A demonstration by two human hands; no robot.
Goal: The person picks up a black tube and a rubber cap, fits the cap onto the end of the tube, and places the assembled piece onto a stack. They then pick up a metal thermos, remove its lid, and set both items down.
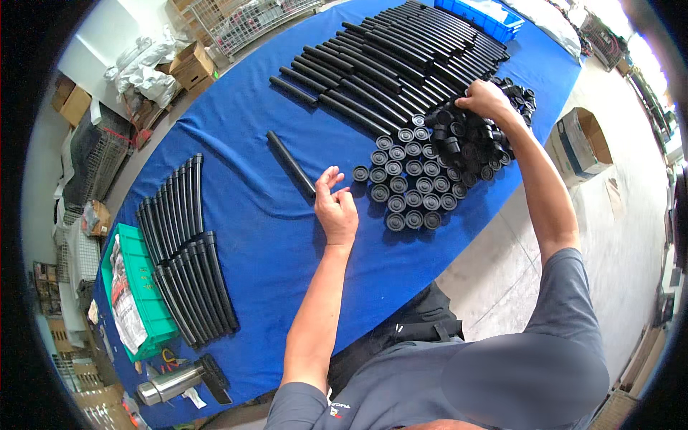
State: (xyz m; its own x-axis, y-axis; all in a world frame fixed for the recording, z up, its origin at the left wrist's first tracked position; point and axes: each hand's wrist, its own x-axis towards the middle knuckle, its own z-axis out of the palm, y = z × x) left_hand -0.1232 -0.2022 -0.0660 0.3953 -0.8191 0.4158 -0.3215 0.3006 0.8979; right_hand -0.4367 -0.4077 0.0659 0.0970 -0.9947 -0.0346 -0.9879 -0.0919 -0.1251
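My left hand (337, 211) is over the middle of the table, fingers loosely bent and apart, with nothing seen in it. Just beside it lies the lower end of a single black tube (290, 161). A lone round black cap (360, 173) sits to the right of that hand. Stretched out to the far right, my right hand (487, 100) reaches over a heap of loose black caps (473, 140). Its fingers are curled down at the heap's edge; whatever they grip is hidden. Several caps (398, 185) stand in rows, ringed faces up, left of the heap.
Long rows of black tubes (373, 64) cover the far side of the blue cloth (244, 186). Capped tubes (190, 272) lie stacked at left, by a green crate (147, 294) and a steel flask (172, 383). A blue crate (487, 20) and a cardboard box (580, 147) stand at right.
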